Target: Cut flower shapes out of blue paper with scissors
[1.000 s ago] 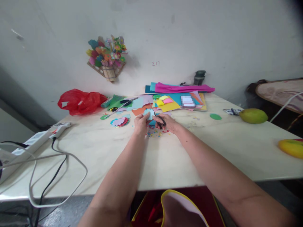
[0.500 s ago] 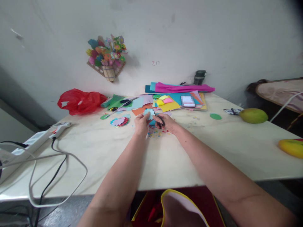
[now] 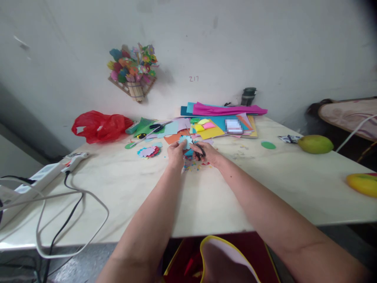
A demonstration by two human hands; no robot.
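Observation:
A light blue paper piece with a scalloped edge (image 3: pixel 185 142) is pinched in my left hand (image 3: pixel 176 152). My right hand (image 3: pixel 210 153) is closed on black-handled scissors (image 3: pixel 200 151), whose blades reach up beside the paper's right edge. Small coloured paper scraps (image 3: pixel 193 165) lie on the table beneath both hands. To the left rests a stack of scalloped paper pieces (image 3: pixel 149 151), with a lilac one on top. Behind the hands are an orange sheet (image 3: pixel 173 138) and a yellow sheet (image 3: pixel 213 132).
Red plastic bag (image 3: pixel 103 126) and dark-handled scissors (image 3: pixel 156 126) at the back left. Power strip (image 3: pixel 38 179) and cables at the left. A magenta sheet (image 3: pixel 226 109) lies at the back. Green disc (image 3: pixel 268 145), green mango (image 3: pixel 315 144) and yellow mango (image 3: pixel 363 184) are on the right.

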